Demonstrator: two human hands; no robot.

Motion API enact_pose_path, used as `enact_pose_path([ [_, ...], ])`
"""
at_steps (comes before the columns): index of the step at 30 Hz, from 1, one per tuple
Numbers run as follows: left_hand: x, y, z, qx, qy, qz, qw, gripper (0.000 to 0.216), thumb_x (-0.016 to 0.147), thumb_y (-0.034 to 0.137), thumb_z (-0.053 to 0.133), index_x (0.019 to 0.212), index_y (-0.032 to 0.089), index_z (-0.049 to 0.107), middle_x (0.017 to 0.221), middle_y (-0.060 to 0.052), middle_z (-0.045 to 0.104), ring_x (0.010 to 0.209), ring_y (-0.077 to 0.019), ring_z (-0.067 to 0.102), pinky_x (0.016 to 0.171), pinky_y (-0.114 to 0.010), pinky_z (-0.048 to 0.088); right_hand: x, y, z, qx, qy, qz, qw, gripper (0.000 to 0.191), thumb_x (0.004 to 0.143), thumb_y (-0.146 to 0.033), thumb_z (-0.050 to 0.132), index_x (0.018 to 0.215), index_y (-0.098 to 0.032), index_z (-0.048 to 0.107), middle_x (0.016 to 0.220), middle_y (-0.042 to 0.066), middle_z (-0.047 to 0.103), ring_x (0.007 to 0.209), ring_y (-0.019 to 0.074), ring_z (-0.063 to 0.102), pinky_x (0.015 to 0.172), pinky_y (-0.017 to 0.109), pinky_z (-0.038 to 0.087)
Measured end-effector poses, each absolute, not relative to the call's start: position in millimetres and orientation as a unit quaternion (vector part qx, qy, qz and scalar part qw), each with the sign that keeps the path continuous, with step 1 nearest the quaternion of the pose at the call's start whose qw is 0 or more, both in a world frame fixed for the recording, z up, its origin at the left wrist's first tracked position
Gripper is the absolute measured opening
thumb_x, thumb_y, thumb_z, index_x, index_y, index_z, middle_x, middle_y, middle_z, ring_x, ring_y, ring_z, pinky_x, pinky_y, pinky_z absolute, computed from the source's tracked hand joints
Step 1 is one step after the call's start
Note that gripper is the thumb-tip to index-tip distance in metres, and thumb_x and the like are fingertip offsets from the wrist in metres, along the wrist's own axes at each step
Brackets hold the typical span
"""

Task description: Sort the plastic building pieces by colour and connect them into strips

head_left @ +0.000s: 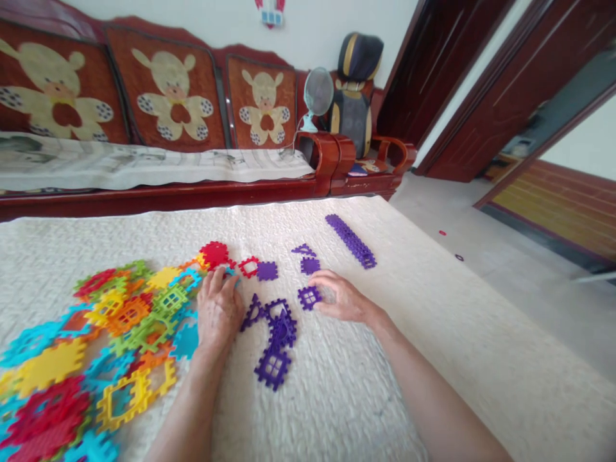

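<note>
My right hand (342, 299) pinches the edge of a purple window-shaped building tile (308, 297) on the cloth. My left hand (220, 309) is curled palm down at the right edge of a pile of colored tiles (129, 314), its fingers on a small blue tile (230, 272), mostly hidden. Between my hands lie a purple triangle tile (252, 314), some overlapping purple tiles (282, 327) and a purple window tile (273, 367). Beyond them are a solid purple square (267, 271), another purple square (310, 265) and a purple triangle (303, 249).
A long row of joined purple tiles (350, 240) lies at the back right of the cream-covered table (337, 398). Red tiles (215, 254) sit beyond my left hand. Behind the table stand a wooden sofa (192, 192) and a small fan (318, 93).
</note>
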State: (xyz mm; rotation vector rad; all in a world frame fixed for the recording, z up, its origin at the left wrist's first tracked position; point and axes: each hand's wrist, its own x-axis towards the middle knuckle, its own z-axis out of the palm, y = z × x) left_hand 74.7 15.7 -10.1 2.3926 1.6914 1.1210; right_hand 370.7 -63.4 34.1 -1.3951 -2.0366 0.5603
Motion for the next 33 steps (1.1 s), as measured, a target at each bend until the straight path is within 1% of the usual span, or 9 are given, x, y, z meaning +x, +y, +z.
enact_pose_path([
  [3, 75, 16, -11, 0.762, 0.542, 0.354, 0.003, 0.034, 0.085, 0.017, 0.047, 0.107, 0.021, 0.073, 0.135, -0.012, 0.059, 0.130, -0.0307, 0.048, 0.107, -0.051, 0.043, 367, -70, 39, -0.519, -0.795, 0.210, 0.232, 0.053, 0.070, -0.018, 0.072, 0.122, -0.023, 0.065, 0.134, 0.010, 0.059, 0.127, 0.0254, 0.054, 0.110, 0.042, 0.042],
  [7, 75, 16, -11, 0.761, 0.545, 0.352, 0.002, 0.034, 0.086, 0.016, 0.046, 0.107, 0.020, 0.073, 0.137, -0.012, 0.059, 0.131, -0.0310, 0.048, 0.107, -0.051, 0.043, 362, -69, 40, -0.523, -0.801, 0.185, 0.225, 0.038, 0.078, -0.011, 0.059, 0.112, -0.023, 0.069, 0.122, 0.009, 0.067, 0.118, 0.0240, 0.059, 0.107, 0.043, 0.043],
  [11, 75, 15, -11, 0.760, 0.544, 0.356, 0.001, 0.034, 0.087, 0.016, 0.047, 0.108, 0.021, 0.073, 0.136, -0.012, 0.059, 0.131, -0.0314, 0.048, 0.108, -0.051, 0.042, 374, -70, 46, -0.590, -0.730, 0.237, 0.251, 0.031, 0.090, -0.021, 0.050, 0.115, -0.021, 0.067, 0.096, 0.004, 0.073, 0.088, 0.0187, 0.066, 0.084, 0.032, 0.052],
  [14, 75, 16, -11, 0.760, 0.543, 0.356, 0.005, 0.034, 0.086, 0.016, 0.048, 0.108, 0.021, 0.073, 0.136, -0.011, 0.059, 0.132, -0.0315, 0.047, 0.108, -0.051, 0.042, 393, -73, 50, -0.651, -0.683, 0.249, 0.217, 0.034, 0.088, -0.025, 0.053, 0.120, -0.019, 0.064, 0.084, 0.001, 0.071, 0.073, 0.0165, 0.064, 0.072, 0.028, 0.050],
  [19, 75, 16, -10, 0.764, 0.546, 0.345, 0.003, 0.034, 0.088, 0.016, 0.046, 0.108, 0.018, 0.073, 0.138, -0.013, 0.058, 0.133, -0.0320, 0.047, 0.110, -0.051, 0.042, 405, -71, 49, -0.738, -0.620, 0.164, 0.211, 0.054, 0.080, -0.026, 0.064, 0.132, -0.018, 0.055, 0.107, 0.009, 0.069, 0.087, 0.0192, 0.065, 0.082, 0.031, 0.051],
  [23, 75, 15, -9, 0.764, 0.546, 0.344, -0.001, 0.033, 0.089, 0.016, 0.045, 0.108, 0.018, 0.072, 0.138, -0.013, 0.058, 0.133, -0.0317, 0.047, 0.110, -0.052, 0.041, 390, -71, 51, -0.814, -0.541, 0.115, 0.177, 0.063, 0.086, -0.044, 0.062, 0.139, -0.012, 0.048, 0.118, 0.016, 0.064, 0.105, 0.0256, 0.063, 0.094, 0.037, 0.048],
  [26, 75, 15, -10, 0.765, 0.540, 0.350, -0.002, 0.032, 0.088, 0.015, 0.047, 0.108, 0.019, 0.072, 0.137, -0.013, 0.058, 0.133, -0.0320, 0.047, 0.110, -0.052, 0.042, 371, -73, 51, -0.822, -0.544, 0.102, 0.133, 0.069, 0.083, -0.052, 0.064, 0.138, -0.013, 0.047, 0.126, 0.018, 0.060, 0.117, 0.0305, 0.058, 0.098, 0.040, 0.046],
  [29, 73, 16, -11, 0.770, 0.531, 0.352, -0.015, 0.031, 0.088, 0.016, 0.047, 0.107, 0.018, 0.072, 0.136, -0.014, 0.059, 0.132, -0.0320, 0.048, 0.109, -0.052, 0.043, 355, -73, 48, -0.823, -0.551, 0.089, 0.107, 0.061, 0.082, -0.045, 0.065, 0.132, -0.014, 0.051, 0.124, 0.018, 0.058, 0.118, 0.0323, 0.056, 0.097, 0.041, 0.046],
  [33, 72, 18, -15, 0.777, 0.521, 0.350, -0.041, 0.031, 0.089, 0.017, 0.047, 0.108, 0.015, 0.072, 0.136, -0.016, 0.060, 0.130, -0.0327, 0.050, 0.109, -0.052, 0.044, 360, -69, 45, -0.812, -0.560, 0.087, 0.137, 0.048, 0.080, -0.033, 0.064, 0.124, -0.017, 0.056, 0.114, 0.013, 0.059, 0.109, 0.0274, 0.059, 0.095, 0.038, 0.048],
])
